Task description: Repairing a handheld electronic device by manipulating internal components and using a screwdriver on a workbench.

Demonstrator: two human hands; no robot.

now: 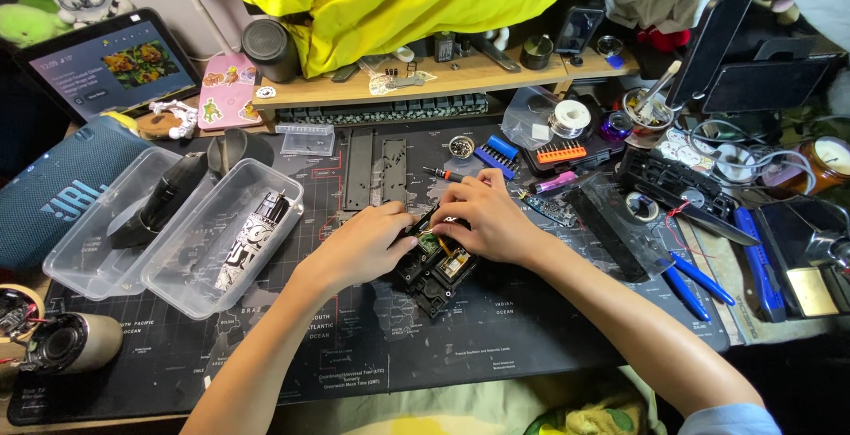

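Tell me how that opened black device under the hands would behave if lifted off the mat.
The black device looks rigid but fragile: its green board and wires lie exposed. Both hands, left hand and right hand, steady it, so loose parts may shift.

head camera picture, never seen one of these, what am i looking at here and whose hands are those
This one picture comes from a camera worn on a person's head, looking down at their own bare hands. The left hand and right hand both grip a small black opened electronic device with green circuit boards showing inside. It rests on a dark desk mat printed with a world map. Nearby lie two clear plastic trays, a red-handled screwdriver and blue-handled pliers.
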